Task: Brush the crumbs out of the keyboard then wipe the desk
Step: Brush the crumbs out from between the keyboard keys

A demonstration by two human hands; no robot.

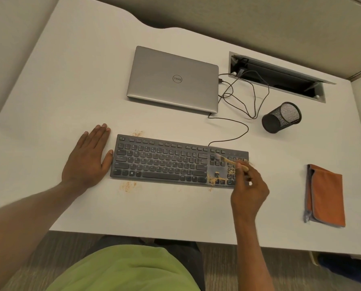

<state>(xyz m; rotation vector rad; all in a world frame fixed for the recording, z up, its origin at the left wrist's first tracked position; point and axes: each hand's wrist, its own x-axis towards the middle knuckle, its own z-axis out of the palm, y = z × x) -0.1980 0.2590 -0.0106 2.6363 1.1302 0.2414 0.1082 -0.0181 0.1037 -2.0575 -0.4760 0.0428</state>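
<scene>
Keyboard: The dark keyboard [164, 162] lay near the front edge of the desk [70, 91], about midway along it, with its long side running parallel to that edge.
Left hand: The left hand [87, 158] lay flat on the desk, fingers straight and close together and gripping nothing. Its thumb rested against the keyboard's left end.
Right hand: The right hand [249, 192] was over the keyboard's right end, its fingers curled round a wooden handle.
Brush: The brush [234, 162] was blurred. It slanted away from the right hand toward the back edge, its tip over the keys just left of the number pad.
Crumbs: Tan crumbs [212, 180] lay thick on the arrow keys and number pad. One patch sat on the desk just in front of the keyboard's left half, and another just behind its back left corner.
Cloth: An orange cloth [326, 196], folded and edged in grey, lay toward the front right corner, well apart from the keyboard.
Laptop: A closed silver laptop [173, 80] sat behind the keyboard, toward the back edge.
Cable: A thin dark cable [238, 131] ran from the keyboard's back edge and looped toward the laptop's right side.
Hatch: An open cable hatch [320, 91] was set into the desk near the back right corner.
Pen cup: A black mesh pen cup [280, 117] was between the hatch and the keyboard. I could not tell whether it stood upright or lay tipped.
</scene>
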